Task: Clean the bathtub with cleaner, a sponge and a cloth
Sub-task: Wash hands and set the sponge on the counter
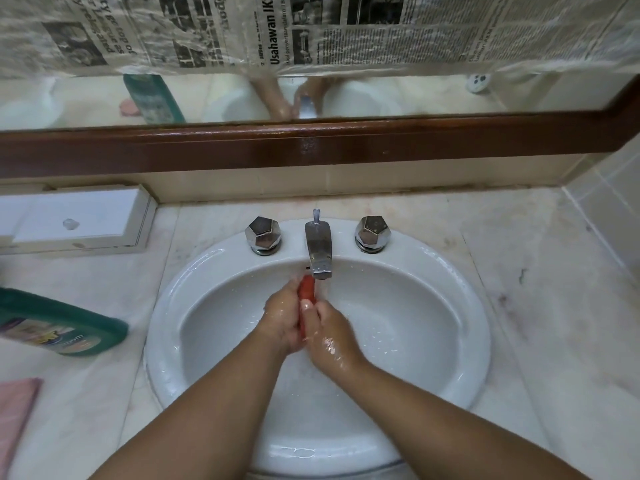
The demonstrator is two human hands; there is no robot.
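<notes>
Step in hand, by judgement: rinsing and wringing the red sponge (pixel 307 289) over the sink (pixel 450 271), just below the spout (pixel 318 252). Held upright between both palms, with only the top end and a narrow strip of edge visible. Left hand (pixel 282 318) curled round the sponge from one side; right hand (pixel 330 332) closed on the same sponge from the other side, thumb near the top. Both wet and shiny.

To do this well:
- Keep the sponge directly under the thin stream, not beside it.
- Squeeze and loosen several times instead of one long press, to push water through the whole body.
- Stay low inside the basin, to avoid splashes on the bench (pixel 536 306).
- Finish with one firm squeeze, leaving the sponge damp but not dripping.
- Then close the tap. Impossible to tell the open knob from here.

Green cleaner bottle (pixel 59 323) lying on its side on the bench, left of the sink. Pink cloth (pixel 15 407) nearer, at the left edge. Better to keep that cloth dry for the last wipe. No bathtub in view.
</notes>
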